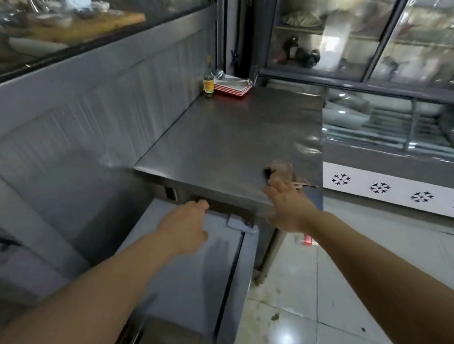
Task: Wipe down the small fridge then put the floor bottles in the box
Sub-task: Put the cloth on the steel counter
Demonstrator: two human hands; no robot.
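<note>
Reaching over the steel table [230,132], your right hand [288,207] opens toward the cloth [281,170] for wiping while your left hand [186,223], loosely open, nears its front edge.

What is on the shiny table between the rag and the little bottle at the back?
Nothing. In the head view the steel tabletop is bare from the rag at the front edge to the bottle in the back corner.

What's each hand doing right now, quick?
Left hand: open, holding nothing, reaching under the steel table edge.
Right hand: open, fingertips at the rag, not gripping it.
</note>
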